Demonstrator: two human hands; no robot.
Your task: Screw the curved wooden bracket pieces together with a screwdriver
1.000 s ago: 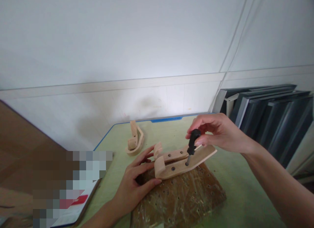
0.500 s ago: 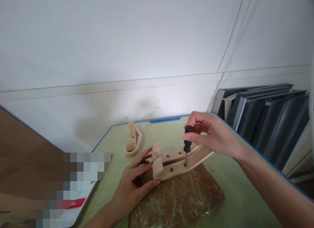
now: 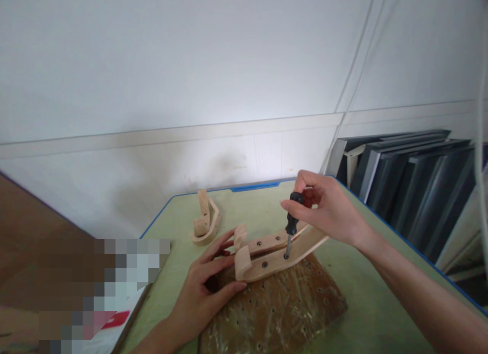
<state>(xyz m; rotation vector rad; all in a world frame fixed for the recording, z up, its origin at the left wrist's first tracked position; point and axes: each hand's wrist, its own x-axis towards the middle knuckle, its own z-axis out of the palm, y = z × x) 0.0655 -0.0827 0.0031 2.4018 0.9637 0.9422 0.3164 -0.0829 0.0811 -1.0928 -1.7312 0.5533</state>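
My right hand (image 3: 324, 206) is closed on a small black-handled screwdriver (image 3: 292, 223), with the thumb and fingers around the upper handle. Its tip stands in a dark screw on the nearer pale wooden hook-shaped piece (image 3: 274, 263). Beside that lies a second, similar wooden piece (image 3: 268, 243), also with dark screws. My left hand (image 3: 200, 288) grips the left, upturned ends of the pair, its thumb along the near side and its fingers behind. Both pieces rest on a brown board (image 3: 290, 308) full of small holes and covered in clear film or tape.
Another curved wooden assembly (image 3: 214, 228) stands at the table's back left. The pale green table (image 3: 263, 204) has a blue edge and meets a white wall (image 3: 213, 64). Several dark panels (image 3: 415, 181) lean at the right. Cardboard and a blurred patch fill the lower left.
The screwdriver leans a little more to the right at its top, and my right thumb has shifted on the handle. My left hand keeps its hold. The view has moved slightly.
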